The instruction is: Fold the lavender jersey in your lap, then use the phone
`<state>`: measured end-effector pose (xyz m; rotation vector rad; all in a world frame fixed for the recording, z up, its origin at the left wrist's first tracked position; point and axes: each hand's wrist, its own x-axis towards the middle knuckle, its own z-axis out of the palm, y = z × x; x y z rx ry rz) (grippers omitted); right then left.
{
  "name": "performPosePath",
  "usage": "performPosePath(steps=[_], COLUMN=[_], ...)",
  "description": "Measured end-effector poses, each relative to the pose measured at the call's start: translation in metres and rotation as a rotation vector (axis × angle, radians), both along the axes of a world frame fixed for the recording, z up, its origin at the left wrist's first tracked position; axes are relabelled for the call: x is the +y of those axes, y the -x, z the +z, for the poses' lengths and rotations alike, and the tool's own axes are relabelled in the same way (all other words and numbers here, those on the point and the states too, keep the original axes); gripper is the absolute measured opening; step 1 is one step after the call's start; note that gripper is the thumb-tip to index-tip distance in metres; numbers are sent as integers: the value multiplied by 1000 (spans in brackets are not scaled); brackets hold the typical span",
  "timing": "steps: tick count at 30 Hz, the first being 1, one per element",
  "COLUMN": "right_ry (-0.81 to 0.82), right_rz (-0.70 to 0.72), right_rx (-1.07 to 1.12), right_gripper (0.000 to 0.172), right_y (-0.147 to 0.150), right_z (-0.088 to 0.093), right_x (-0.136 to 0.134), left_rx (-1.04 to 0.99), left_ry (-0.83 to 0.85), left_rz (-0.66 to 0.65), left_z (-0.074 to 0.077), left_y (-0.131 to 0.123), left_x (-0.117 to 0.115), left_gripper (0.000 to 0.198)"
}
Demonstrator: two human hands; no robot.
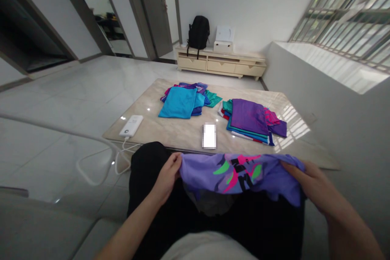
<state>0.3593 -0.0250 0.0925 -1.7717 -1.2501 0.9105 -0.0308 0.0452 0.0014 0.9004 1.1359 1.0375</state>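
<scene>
A light purple shirt with a pink, green and black print is stretched sideways above my lap. My left hand pinches its left end between thumb and fingers. At the other end my right hand grips the cloth, thumb on top and fingers partly hidden beneath. The lower folds hang over my dark trousers. Beyond the shirt, a pile of folded clothes with bright blue on top lies at the left of the table. Another folded pile, purple on top, sits at the right.
The marble-topped table stands right before my knees. On it are a white power bank with a cable and a blurred-out white rectangle. A low cabinet with a black backpack and a white box is by the wall.
</scene>
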Motion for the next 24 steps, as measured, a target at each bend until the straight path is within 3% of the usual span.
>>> performPosePath(steps=[2,5,8,11,13,17,20,24], right_ry=[84,82,32,30,30,33,31,21], right_rz=[69,48,16,48,60,15,-44,-29], right_rx=[370,651,754,821,827,739,532,233], right_gripper=[50,65,60,58,60,68,69,64], right_y=[19,49,75,90,90,74,59,48], right_z=[5,3,-6,-16,-20,-24,-27,-37], right_x=[-3,1,6,7,6,5,6,9], left_rx=[199,459,421,306,337,421,468,462], left_ry=[-54,-252,-386,-350,-298,-269,-342,-399], left_rz=[-119,-249,-503,-712,-678,-481,-402,-414], left_z=[-12,-11,7,20,18,7,8,23], left_y=[-4,-16,-33,-50,-58,-54,-41,-31], left_x=[-5,-23,-49,-67,-69,-55,-45,-46], left_gripper=[46,54,54,57,44,16,12,16])
